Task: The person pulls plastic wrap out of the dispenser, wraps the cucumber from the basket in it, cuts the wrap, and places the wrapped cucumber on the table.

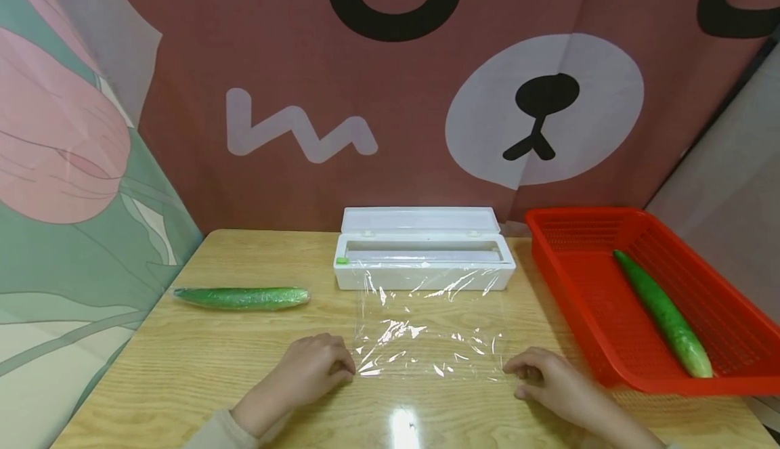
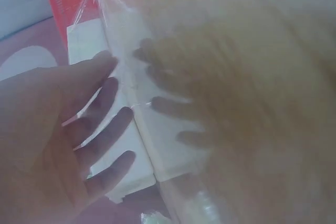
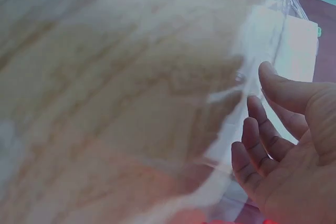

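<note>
A sheet of clear cling film stretches from a white dispenser box toward the front of the wooden table. At its near left corner, my left hand pinches the film between thumb and forefinger, other fingers loosely spread in the left wrist view. My right hand pinches the near right corner the same way; its forefinger is partly hidden behind the thumb in the right wrist view. Behind the film, the dispenser's lid is raised, and a film roll lies inside.
A film-wrapped cucumber lies on the table at the left. To the right stands a red plastic basket holding a bare cucumber. A printed cloth backdrop rises behind the table.
</note>
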The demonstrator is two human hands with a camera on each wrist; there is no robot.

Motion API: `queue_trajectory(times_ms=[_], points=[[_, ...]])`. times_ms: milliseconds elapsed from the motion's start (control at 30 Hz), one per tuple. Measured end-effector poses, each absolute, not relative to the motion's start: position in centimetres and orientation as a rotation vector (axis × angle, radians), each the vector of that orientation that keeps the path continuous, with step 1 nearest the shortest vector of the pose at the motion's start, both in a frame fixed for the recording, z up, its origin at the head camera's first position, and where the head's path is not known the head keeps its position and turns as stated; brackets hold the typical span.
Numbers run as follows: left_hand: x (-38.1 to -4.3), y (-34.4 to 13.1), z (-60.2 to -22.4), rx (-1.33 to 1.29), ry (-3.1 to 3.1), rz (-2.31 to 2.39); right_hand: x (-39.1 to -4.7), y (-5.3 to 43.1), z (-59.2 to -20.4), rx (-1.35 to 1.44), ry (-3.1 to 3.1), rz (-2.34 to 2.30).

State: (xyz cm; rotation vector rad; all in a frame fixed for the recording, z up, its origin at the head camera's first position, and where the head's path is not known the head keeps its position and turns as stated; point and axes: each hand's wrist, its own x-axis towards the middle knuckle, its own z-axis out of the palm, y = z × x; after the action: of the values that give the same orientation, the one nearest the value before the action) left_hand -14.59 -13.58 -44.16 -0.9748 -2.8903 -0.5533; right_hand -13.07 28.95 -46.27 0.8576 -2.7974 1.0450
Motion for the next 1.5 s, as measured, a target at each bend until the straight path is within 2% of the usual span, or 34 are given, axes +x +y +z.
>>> queue_trajectory(times_ms=[167, 433, 633, 867, 1133, 1500], points=[[-14.6, -13.5, -43.9, -0.89, -2.836, -0.599, -12.9, 28.8, -45.2, 0.794, -2.807, 1.01], [-15.0, -13.8, -42.6, -0.717, -2.836, -0.716, -12.5, 28.3, -43.1, 0.851, -2.747, 0.996], [-15.7, -13.7, -41.5, -0.686, -2.817, -0.811, -12.4, 27.9, -40.3, 0.827, -2.78, 1.02], [-16.3, -13.3, -40.7, -0.691, -2.776, -0.925, -12.7, 27.7, -36.1, 0.652, -2.81, 0.977], [-16.2, -13.3, -40.8, -0.641, -2.794, -0.991, -14.0, 28.7, -32.6, 0.593, -2.783, 0.808], [-16.1, -13.3, -41.3, -0.638, -2.786, -0.923, -17.0, 31.2, -30.2, 0.465, -2.8, 0.705]])
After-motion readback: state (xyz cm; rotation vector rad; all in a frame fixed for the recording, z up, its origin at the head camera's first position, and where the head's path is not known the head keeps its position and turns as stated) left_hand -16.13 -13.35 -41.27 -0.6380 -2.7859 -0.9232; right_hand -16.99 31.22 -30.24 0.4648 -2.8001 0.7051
